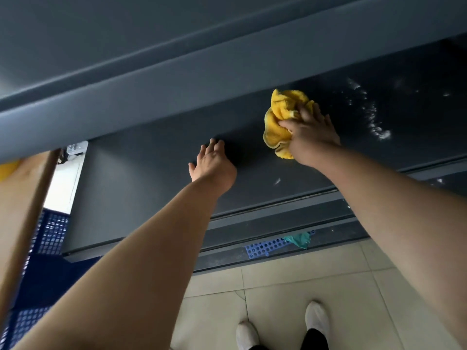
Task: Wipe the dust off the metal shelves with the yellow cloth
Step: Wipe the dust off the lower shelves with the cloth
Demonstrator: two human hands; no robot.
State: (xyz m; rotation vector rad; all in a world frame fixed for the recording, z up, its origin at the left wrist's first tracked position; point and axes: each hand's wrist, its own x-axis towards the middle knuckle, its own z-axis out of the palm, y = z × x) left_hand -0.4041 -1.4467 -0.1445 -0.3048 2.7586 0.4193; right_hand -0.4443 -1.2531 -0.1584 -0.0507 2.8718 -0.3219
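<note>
Cloth (283,122) is being bunched in the right hand (312,132) and pressed on the shelf (156,157); left hand (212,162) is being spread flat. Dust (376,125) rightward is probably being approached next.

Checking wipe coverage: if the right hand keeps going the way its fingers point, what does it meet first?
Apart from the cloth that the right hand grips, probably bare shelf only; the dust lies off to its right.

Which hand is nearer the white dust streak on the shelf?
Right. The right hand, gripping the yellow cloth, is just left of the dust streak; the left hand rests farther left.
</note>
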